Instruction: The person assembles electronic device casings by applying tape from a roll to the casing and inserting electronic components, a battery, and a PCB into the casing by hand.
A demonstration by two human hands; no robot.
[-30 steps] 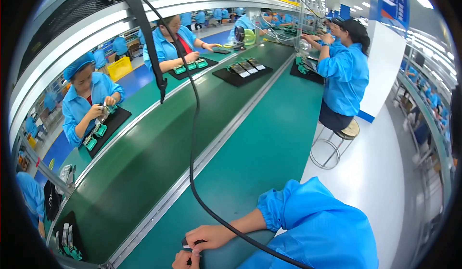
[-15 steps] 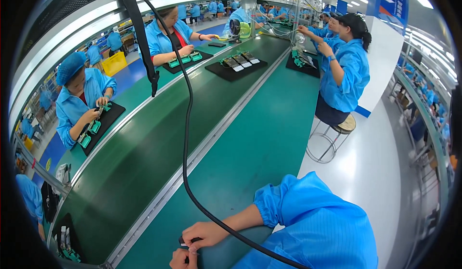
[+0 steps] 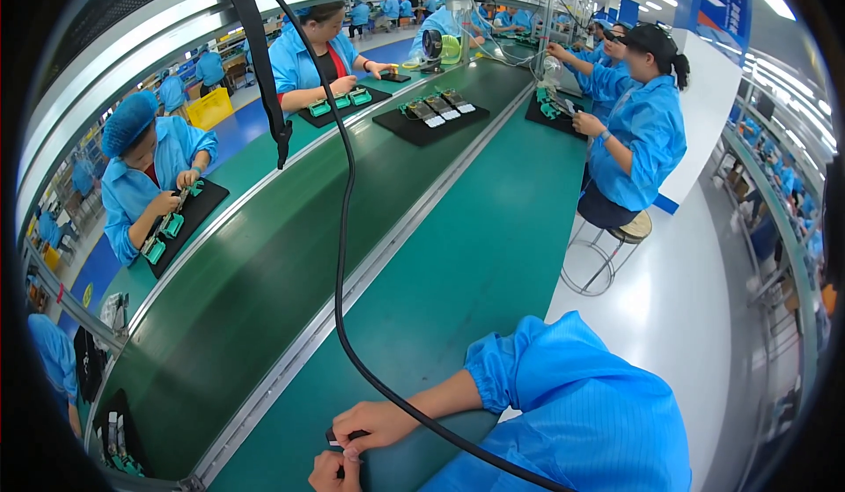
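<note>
At the lower edge, my right hand (image 3: pixel 380 423) is closed, its fingers pinching a small dark piece with a pale edge (image 3: pixel 332 437). Just below it, my left hand (image 3: pixel 333 472) is curled with its thumb up against the right hand's fingertips. What the left fingers hold is hidden. Part of a dark flat surface shows beside both hands, over the green bench (image 3: pixel 422 334). My right sleeve (image 3: pixel 572 404) is blue and covers much of the lower right.
A black cable (image 3: pixel 341 254) hangs across the view, over my right forearm. Beyond the metal rail (image 3: pixel 378 259) runs a dark green conveyor belt (image 3: pixel 264 290), carrying a black tray with green-and-white assemblies (image 3: pixel 431 129). Co-workers (image 3: pixel 638 122) in blue sit along both sides.
The co-worker at right has lowered one hand toward the black mat there. Across the belt, another co-worker's hand has moved onto a dark flat object. My hands stay nearly in place.
</note>
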